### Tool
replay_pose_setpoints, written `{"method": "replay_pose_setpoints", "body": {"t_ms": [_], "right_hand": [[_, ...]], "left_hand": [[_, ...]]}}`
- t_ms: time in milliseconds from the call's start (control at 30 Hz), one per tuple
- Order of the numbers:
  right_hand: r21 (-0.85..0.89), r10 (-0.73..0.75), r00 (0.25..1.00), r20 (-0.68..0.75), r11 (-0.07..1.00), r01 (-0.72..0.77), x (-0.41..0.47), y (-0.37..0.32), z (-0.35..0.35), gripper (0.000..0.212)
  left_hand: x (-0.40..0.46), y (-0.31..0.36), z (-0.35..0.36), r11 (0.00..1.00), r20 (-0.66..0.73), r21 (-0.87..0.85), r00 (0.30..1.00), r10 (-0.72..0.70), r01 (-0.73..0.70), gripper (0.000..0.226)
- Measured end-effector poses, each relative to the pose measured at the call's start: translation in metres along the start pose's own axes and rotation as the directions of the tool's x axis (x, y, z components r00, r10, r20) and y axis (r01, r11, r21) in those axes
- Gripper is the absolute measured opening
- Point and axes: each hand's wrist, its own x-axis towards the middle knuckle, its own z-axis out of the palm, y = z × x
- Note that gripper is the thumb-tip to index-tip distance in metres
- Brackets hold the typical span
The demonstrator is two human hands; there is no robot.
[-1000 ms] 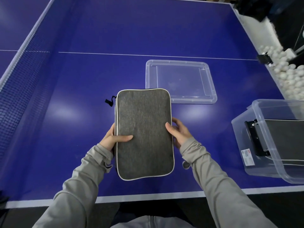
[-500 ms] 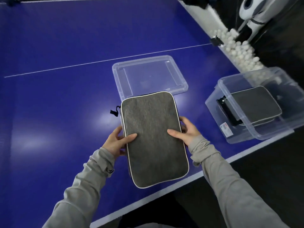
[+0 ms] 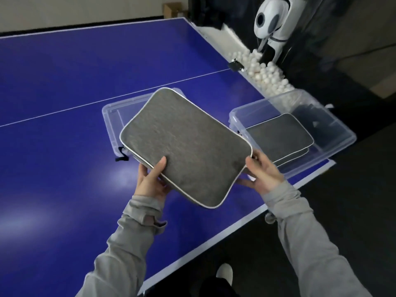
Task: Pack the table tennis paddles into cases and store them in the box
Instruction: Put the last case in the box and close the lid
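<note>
I hold a grey paddle case (image 3: 184, 146) with white piping, lifted above the blue table and tilted. My left hand (image 3: 153, 180) grips its near left edge, thumb on top. My right hand (image 3: 262, 174) grips its near right corner, fingers underneath. A clear plastic box (image 3: 340, 133) stands at the table's right edge, just right of the case. Inside it lie other grey cases (image 3: 280, 133), stacked. No paddle is visible.
The box's clear lid (image 3: 111, 114) lies flat on the blue table (image 3: 64, 103), partly hidden behind the held case. Several white balls (image 3: 263, 71) fill a trough along the table's right side, under a white ball machine (image 3: 270, 20). The near table edge runs diagonally.
The case has risen off the table and turned clockwise toward the box. My right hand has slid to its corner. The view has swung to the right.
</note>
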Motion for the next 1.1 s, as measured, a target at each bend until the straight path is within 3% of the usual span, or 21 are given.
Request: {"method": "replay_pose_setpoints", "body": {"t_ms": [200,333,500,633,700,800,967,1100], "right_hand": [[0.241,-0.082,0.979,-0.186,0.962,0.127,0.0,-0.022,-0.048,0.054],[0.176,-0.149,0.959,-0.242,0.965,0.194,0.0,-0.049,-0.103,0.057],[0.13,-0.169,0.949,-0.265,0.969,0.209,0.01,-0.075,-0.168,0.051],[0.071,-0.177,0.96,-0.216,0.978,0.196,0.029,-0.097,-0.212,0.041],[0.002,-0.18,0.969,-0.171,0.983,0.183,0.041,-0.106,-0.23,0.042],[-0.086,-0.145,0.984,-0.102,0.987,0.137,0.063,-0.117,-0.247,0.046],[-0.221,-0.082,0.993,-0.089,0.973,0.061,0.108,-0.143,-0.264,0.073],[-0.322,-0.075,0.994,-0.076,0.946,0.047,0.14,-0.159,-0.28,0.043]], "left_hand": [[-0.012,-0.059,0.098,0.984,0.016,-0.156,0.996,0.093,-0.089,0.034],[-0.02,-0.093,0.148,0.978,0.085,-0.182,0.989,0.121,-0.104,0.039],[-0.021,-0.106,0.176,0.988,0.237,-0.145,0.967,0.091,-0.058,0.027],[0.0,-0.088,0.165,0.976,0.174,-0.214,0.983,0.067,-0.028,0.051],[0.014,-0.071,0.166,0.997,0.195,-0.083,0.981,0.021,-0.005,0.06],[0.037,-0.059,0.183,0.954,0.282,0.297,0.958,-0.05,-0.038,0.046],[0.077,-0.072,0.204,0.958,0.263,0.278,0.965,-0.005,-0.071,0.074],[0.104,-0.089,0.219,0.934,0.192,0.351,0.981,0.003,-0.072,0.072]]}}
